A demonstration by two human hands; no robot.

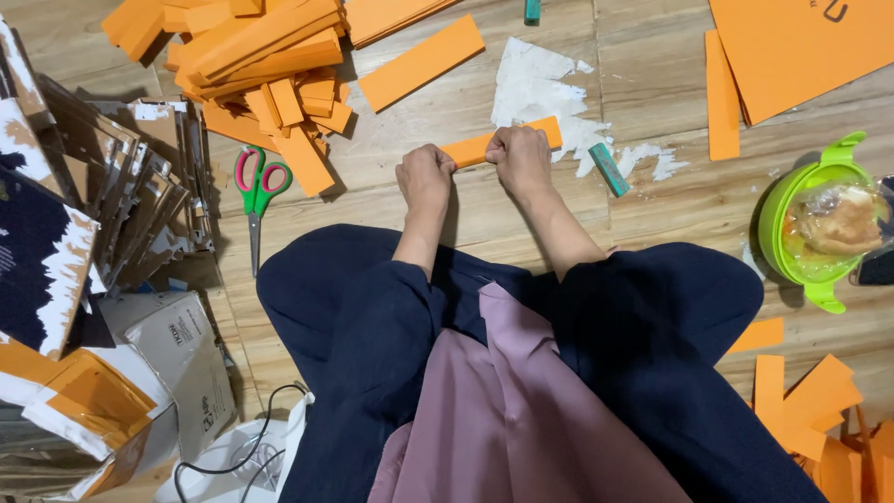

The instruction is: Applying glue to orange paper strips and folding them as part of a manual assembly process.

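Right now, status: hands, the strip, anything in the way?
Left hand and right hand both shut on orange strip, flat on floor. Green glue stick just right of it. Scissors lying left, apart.

Home craft workspace on a wooden floor (521,224).
Around the scissors (258,186) lay orange card strips (270,56), stacked cardboard pieces (140,186), and paper scraps.

Both bare forearms reach forward from dark blue sleeves, close together and nearly parallel. The left hand (425,177) and the right hand (521,156) are each curled into a fist, knuckles up, fingers (509,140) folded under, pressing down side by side.
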